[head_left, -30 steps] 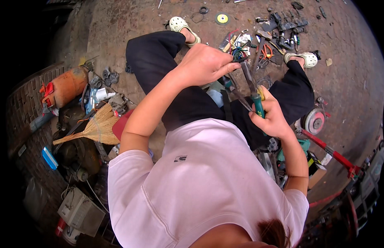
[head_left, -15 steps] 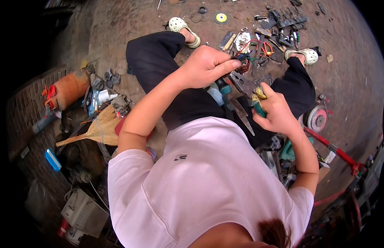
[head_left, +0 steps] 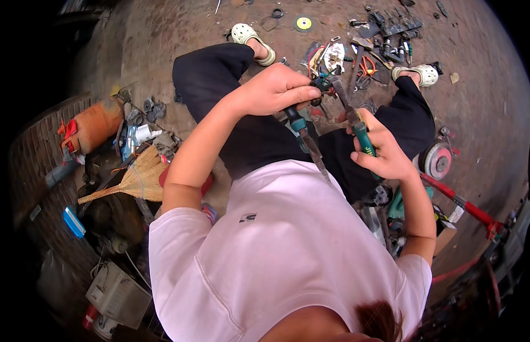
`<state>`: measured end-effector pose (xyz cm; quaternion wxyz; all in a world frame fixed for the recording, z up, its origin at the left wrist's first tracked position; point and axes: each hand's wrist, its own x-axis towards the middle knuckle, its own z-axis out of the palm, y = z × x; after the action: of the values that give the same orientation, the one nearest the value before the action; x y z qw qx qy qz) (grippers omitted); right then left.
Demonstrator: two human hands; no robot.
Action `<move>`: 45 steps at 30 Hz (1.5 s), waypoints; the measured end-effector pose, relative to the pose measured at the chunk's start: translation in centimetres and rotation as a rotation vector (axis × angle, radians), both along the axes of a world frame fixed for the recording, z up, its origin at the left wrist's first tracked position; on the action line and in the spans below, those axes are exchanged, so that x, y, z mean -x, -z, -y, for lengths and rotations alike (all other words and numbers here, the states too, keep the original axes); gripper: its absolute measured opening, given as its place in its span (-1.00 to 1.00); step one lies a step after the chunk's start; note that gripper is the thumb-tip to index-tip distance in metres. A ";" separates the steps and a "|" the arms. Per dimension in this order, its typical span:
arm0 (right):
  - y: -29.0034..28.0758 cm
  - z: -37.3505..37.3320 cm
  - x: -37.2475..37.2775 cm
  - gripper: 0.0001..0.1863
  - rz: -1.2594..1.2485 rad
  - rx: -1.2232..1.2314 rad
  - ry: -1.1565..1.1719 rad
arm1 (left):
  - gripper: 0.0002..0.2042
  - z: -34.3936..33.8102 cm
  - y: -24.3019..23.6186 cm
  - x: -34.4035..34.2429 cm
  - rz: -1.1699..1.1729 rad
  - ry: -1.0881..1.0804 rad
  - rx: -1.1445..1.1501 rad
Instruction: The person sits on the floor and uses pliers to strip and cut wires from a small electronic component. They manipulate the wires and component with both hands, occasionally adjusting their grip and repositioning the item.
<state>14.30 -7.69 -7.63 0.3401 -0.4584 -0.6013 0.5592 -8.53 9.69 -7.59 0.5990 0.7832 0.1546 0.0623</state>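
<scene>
My left hand (head_left: 276, 91) is closed on a small dark part with coloured wires (head_left: 325, 85). Just below its fingers is a teal-and-black tool (head_left: 302, 131) with a long tapered metal blade pointing down toward my shirt; what exactly grips it is hidden. My right hand (head_left: 379, 148) is wrapped round a green handle (head_left: 365, 142), whose long flat metal blade (head_left: 345, 100) angles up beside the wired part. Whether the blade touches that part is unclear. Both hands are over my lap, between my outstretched legs.
Scissors (head_left: 367, 67), metal parts (head_left: 393, 28) and a yellow disc (head_left: 304, 24) lie on the floor (head_left: 151, 40) beyond. At left are an orange cylinder (head_left: 97, 128), a straw broom (head_left: 137, 182) and clutter. A grinding wheel (head_left: 437, 162) and red bar (head_left: 470, 211) lie at right.
The green-handled tool tilted down half a second ago and now points up again near the wired part. My left hand has shifted slightly left, with the teal-and-black tool beneath it.
</scene>
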 end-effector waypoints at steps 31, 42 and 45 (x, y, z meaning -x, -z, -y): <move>4.2 0.5 1.4 -0.87 -0.857 0.688 0.654 | -0.65 1.2 6.8 -0.6 -0.049 -0.342 0.869; 6.6 0.4 3.0 -0.76 -0.959 0.653 0.865 | -0.79 4.5 8.2 -0.1 0.052 -0.434 0.864; 7.3 -0.2 3.9 -0.79 -0.956 0.633 0.890 | -0.74 5.4 8.1 -0.3 0.228 -0.351 0.985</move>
<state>10.39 -7.47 -14.91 0.6122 -0.4415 0.0473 0.6543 -8.24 4.24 -15.72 0.8891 0.3601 0.2280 0.1666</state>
